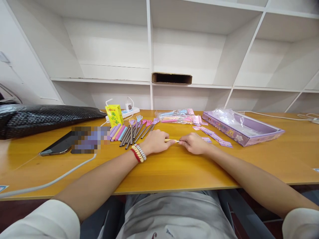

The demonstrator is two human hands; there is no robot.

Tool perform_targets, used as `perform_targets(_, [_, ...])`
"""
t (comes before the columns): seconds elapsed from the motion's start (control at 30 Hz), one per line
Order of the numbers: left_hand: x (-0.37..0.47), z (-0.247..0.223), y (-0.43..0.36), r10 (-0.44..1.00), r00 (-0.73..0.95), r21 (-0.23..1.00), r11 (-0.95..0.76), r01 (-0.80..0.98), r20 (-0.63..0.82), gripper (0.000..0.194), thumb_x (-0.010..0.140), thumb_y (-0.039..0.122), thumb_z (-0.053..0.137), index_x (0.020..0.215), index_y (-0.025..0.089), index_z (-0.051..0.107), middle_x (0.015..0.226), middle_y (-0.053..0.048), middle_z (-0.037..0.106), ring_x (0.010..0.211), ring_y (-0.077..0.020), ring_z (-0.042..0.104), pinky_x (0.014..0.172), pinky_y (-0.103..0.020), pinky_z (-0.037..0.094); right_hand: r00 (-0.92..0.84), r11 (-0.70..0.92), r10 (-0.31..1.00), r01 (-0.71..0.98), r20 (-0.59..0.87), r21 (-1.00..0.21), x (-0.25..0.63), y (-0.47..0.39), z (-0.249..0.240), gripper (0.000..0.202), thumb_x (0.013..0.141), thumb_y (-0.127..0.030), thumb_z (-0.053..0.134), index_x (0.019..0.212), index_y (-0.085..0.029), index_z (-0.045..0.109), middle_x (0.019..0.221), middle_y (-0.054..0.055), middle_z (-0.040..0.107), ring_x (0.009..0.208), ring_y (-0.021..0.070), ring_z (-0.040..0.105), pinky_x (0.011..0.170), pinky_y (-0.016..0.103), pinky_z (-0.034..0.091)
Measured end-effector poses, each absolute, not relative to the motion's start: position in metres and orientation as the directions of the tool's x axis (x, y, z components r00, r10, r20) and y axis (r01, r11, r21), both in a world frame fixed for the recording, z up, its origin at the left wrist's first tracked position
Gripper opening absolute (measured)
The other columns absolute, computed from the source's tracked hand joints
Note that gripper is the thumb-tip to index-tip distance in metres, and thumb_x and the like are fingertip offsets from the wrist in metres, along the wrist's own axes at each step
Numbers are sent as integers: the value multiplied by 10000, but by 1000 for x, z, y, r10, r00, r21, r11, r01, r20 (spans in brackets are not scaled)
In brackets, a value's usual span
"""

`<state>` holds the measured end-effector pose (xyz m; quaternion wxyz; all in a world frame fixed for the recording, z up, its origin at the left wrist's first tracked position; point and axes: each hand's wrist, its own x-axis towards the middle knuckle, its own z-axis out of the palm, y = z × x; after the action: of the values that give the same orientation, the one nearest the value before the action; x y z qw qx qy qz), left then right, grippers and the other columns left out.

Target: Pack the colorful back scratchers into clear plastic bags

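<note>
Desk (174,172), wooden; contents as follows.

Left hand (157,141): above the desk, inward from the middle of the front edge; fingers curled closed around a slim pale yellow piece (171,140). Red, cream and grey bands at the wrist.

Right hand (193,143): just beside it; thumb and fingertips pinched together at the piece's right, greyish end. The piece spans the gap between the 2 hands.

Claw-headed metal rods (134,131): loose cluster beyond the left hand, heads in purple, blue and pink, mostly pointing to the back edge.

Coloured grips (117,132): row left of the rods, in purple, pink, yellow and blue.

Yellow carton (114,115): 1, upright behind the grips, near the back edge; white power strip (133,112) beside it.

Clear-wrapped packs (174,117): near the middle of the back edge.

Purple cards (211,134): scattered, between the packs and an open purple box (239,138). The box, right of centre, holds clear plastic.

Black wrapped parcel (50,118): back left corner. Dark phone (58,142): in front of it.
</note>
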<state>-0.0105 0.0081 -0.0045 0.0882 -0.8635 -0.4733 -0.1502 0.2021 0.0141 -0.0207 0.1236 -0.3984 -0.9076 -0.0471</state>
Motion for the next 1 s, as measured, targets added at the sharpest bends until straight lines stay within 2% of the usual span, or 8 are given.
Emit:
perform_targets(0.2, [-12,-5,15,746,595,-2,-623,782,299,607,846,624,272,660,179,640,646,-98,634,609,-200,567,556,-288,317,-704,722,679,691,209,-20,208,17,-13,367,927,-360,362,835,-182,670,756,63,683,606,131,535,576,253,291])
perform_targets(0.4, [-21,-6,27,763,568,-4,-596,803,309,582,826,633,310,624,177,610,605,-78,604,549,-176,524,532,-289,290,-701,714,696,699,156,-44,220,24,-9,358,919,-397,374,856,-186,656,745,54,674,609,130,541,574,242,310])
perform_targets(0.67, [-28,-6,22,744,593,10,-626,780,308,575,833,619,306,587,181,586,580,-77,589,547,-172,507,547,-286,264,-682,708,687,706,251,-22,212,18,-15,345,916,-317,384,761,-167,653,679,57,656,549,115,482,558,251,271])
perform_targets(1.0, [-18,-5,10,821,495,17,-521,854,285,584,818,633,313,587,180,599,597,-98,601,538,-197,519,500,-295,224,-647,691,699,721,303,-56,208,15,-21,322,881,-290,427,665,-158,626,601,44,626,502,97,405,534,249,228])
